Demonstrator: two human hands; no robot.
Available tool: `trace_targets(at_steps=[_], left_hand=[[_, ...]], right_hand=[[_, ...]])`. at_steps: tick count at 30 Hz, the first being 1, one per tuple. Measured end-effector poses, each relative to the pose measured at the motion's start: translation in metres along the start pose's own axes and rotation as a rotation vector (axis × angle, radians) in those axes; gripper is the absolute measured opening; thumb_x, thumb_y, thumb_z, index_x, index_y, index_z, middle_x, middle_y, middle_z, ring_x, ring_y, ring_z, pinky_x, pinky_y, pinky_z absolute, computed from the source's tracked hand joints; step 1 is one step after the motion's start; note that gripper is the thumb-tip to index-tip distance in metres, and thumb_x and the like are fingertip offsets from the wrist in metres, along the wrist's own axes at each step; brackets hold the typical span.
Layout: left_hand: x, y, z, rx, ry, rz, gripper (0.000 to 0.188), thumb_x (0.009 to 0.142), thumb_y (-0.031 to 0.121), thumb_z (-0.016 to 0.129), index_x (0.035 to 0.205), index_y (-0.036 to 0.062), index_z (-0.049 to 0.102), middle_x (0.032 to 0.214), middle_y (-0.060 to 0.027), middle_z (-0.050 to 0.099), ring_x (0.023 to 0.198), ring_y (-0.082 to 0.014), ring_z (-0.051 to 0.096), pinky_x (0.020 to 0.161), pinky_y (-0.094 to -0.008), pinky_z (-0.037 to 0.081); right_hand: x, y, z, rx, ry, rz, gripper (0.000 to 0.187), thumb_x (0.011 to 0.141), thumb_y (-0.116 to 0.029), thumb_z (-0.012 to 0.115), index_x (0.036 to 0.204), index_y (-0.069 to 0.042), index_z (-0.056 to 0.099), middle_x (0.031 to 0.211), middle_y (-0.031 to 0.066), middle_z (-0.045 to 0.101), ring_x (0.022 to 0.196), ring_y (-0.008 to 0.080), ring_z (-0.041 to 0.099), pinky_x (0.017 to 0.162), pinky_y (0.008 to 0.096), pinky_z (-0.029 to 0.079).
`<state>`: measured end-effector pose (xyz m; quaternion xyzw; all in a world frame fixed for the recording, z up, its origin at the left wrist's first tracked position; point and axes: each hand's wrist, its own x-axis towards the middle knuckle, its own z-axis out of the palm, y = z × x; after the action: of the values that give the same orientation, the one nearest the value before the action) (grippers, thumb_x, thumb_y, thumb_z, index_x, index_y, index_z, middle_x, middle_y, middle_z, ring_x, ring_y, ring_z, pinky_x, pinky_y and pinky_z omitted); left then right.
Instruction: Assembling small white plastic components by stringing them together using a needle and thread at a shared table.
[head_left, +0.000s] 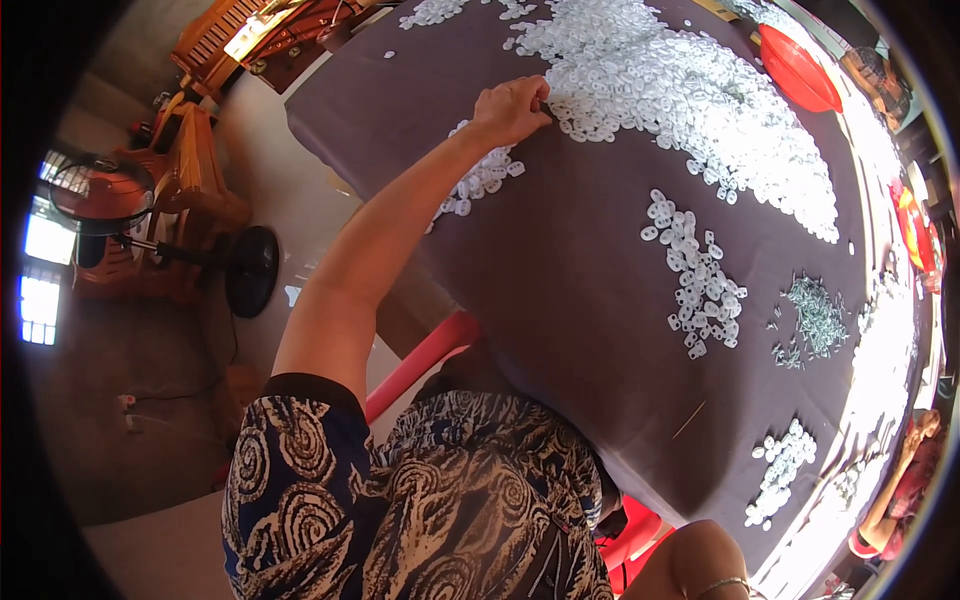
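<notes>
My left hand (512, 110) reaches far across the dark cloth-covered table (540, 240), at the near left edge of a wide heap of small white oval pieces with holes (680, 85). Its fingers are closed together, with a small dark bit showing at the fingertips; what it is I cannot make out. Below my left wrist lies a smaller group of the same white pieces (485, 180), partly hidden by the forearm. Bare skin with a bracelet (733, 583) shows at the lower edge, but my right hand's fingers are out of sight.
Right of the middle lies a loose cluster of white pieces (700, 280), beside a pile of small green pins (818, 315). Another white cluster (783, 470) and a thin stick (689, 420) lie nearer. A red basin (798, 70) stands far right. Another person's arm (905, 465) shows at right; a fan (105, 190) stands left.
</notes>
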<state>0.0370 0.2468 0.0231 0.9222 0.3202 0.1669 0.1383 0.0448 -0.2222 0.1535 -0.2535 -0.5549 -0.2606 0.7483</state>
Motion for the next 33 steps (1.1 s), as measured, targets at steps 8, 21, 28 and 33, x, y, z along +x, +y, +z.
trace_targets(at_steps=[8, 21, 28, 33], left_hand=[[0.008, -0.006, 0.014, -0.187, 0.013, 0.045, 0.025, 0.076, 0.025, 0.071, 0.098, 0.0155, 0.062, 0.092, -0.001, 0.065, 0.091, -0.0214, 0.063, 0.079, -0.0365, 0.049], [0.014, -0.003, 0.021, -0.242, 0.114, 0.178, 0.017, 0.075, 0.018, 0.071, 0.089, 0.01, 0.064, 0.082, -0.0033, 0.067, 0.078, -0.0222, 0.064, 0.073, -0.0355, 0.05], [0.015, -0.001, -0.001, -0.418, 0.102, 0.073, 0.014, 0.079, 0.014, 0.07, 0.09, 0.006, 0.066, 0.079, -0.002, 0.066, 0.075, -0.0106, 0.063, 0.07, -0.0265, 0.05], [0.017, 0.005, -0.005, -0.524, 0.197, -0.019, 0.011, 0.08, 0.014, 0.069, 0.088, 0.0052, 0.067, 0.076, 0.0019, 0.064, 0.065, -0.0062, 0.056, 0.06, -0.0232, 0.046]], right_hand=[[-0.005, 0.009, -0.001, -0.239, -0.246, 0.075, 0.025, 0.079, -0.026, 0.055, 0.075, -0.002, 0.056, 0.058, 0.006, 0.051, 0.041, 0.0148, 0.045, 0.039, 0.0293, 0.037], [-0.035, 0.036, -0.005, -0.557, -0.761, 0.513, 0.03, 0.075, -0.033, 0.067, 0.081, -0.005, 0.059, 0.058, 0.0008, 0.05, 0.049, 0.0147, 0.046, 0.051, 0.032, 0.037], [-0.058, 0.077, -0.001, -0.505, -0.991, 0.572, 0.027, 0.066, -0.013, 0.076, 0.081, -0.003, 0.056, 0.052, 0.0, 0.04, 0.04, 0.0141, 0.041, 0.039, 0.0262, 0.031], [-0.074, 0.081, 0.007, -0.539, -0.999, 0.666, 0.026, 0.063, -0.001, 0.073, 0.082, -0.005, 0.057, 0.055, 0.0046, 0.045, 0.043, 0.0194, 0.044, 0.042, 0.0304, 0.035]])
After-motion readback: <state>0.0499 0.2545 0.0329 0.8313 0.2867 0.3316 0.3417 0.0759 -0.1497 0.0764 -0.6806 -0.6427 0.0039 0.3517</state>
